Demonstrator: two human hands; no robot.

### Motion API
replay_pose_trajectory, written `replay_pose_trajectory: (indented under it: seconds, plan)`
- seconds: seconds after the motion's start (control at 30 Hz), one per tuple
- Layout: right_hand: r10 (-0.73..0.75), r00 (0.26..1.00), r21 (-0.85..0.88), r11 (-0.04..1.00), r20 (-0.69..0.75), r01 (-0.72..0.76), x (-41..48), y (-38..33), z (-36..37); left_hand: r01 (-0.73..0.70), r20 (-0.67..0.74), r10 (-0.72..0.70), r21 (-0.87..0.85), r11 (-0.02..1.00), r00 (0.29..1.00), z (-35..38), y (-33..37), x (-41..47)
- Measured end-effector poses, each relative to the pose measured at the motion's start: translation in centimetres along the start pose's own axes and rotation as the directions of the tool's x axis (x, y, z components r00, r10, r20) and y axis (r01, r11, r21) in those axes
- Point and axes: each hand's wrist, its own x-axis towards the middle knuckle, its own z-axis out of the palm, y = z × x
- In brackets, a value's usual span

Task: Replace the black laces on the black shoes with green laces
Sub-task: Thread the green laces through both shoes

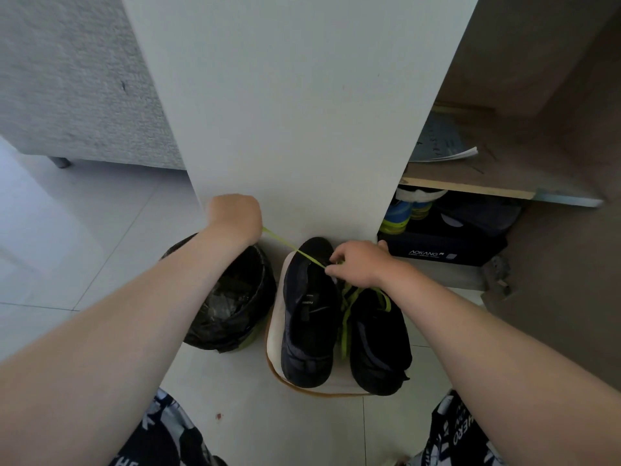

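One flat green lace (285,242), taut — left hand (235,215), right hand (358,264) (pinching).

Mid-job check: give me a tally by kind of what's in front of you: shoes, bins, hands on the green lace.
Black shoes: 2
Bin: 1
Hands holding the green lace: 2
Total: 5

A tall white panel (295,112) rises straight ahead of me from a pale tiled floor (84,230), which carries a soft sheen of light to the panel's left. Also left of the panel stands a grey fabric sofa (74,79) on a short metal leg (60,161). Right of it, an open brown cabinet (554,95) has a shelf (470,188) with a booklet (440,142) on top and a dark shoebox (443,247) below.
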Motion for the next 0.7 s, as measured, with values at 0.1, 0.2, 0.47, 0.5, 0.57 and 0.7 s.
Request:
replay_pose_trajectory:
  seconds: [0.1,0.2,0.47,0.5,0.57,0.7]
  plan:
    - [-0.009,1.000,0.019,1.000,-0.022,0.010,-0.1,0.4,-0.8,-0.102,-0.014,0.102,0.019,0.995,0.995,-0.3,1.3,-0.7]
    - [-0.003,0.998,-0.079,0.997,-0.056,-0.001,-0.2,1.2,-1.9,-0.296,0.028,0.299,-0.066,0.953,0.954,-0.4,2.6,-1.2]
    - [0.098,0.995,-0.192,0.976,-0.036,-0.103,-1.5,2.6,-3.6,-0.402,0.247,0.413,-0.098,0.911,0.876,1.0,5.2,-1.9]
    - [0.085,0.996,-0.180,0.979,-0.041,-0.091,-1.5,2.6,-3.5,-0.429,0.148,0.444,-0.126,0.895,0.884,0.9,5.6,-1.9]
    - [0.049,0.998,-0.030,0.998,-0.048,-0.051,-1.3,2.4,-3.3,-0.506,-0.028,0.515,-0.238,0.829,0.857,0.8,6.8,-2.0]
    - [0.012,1.000,0.008,1.000,-0.025,-0.012,-1.1,2.1,-3.0,-0.630,-0.023,0.639,-0.202,0.750,0.768,1.7,9.5,-2.1]
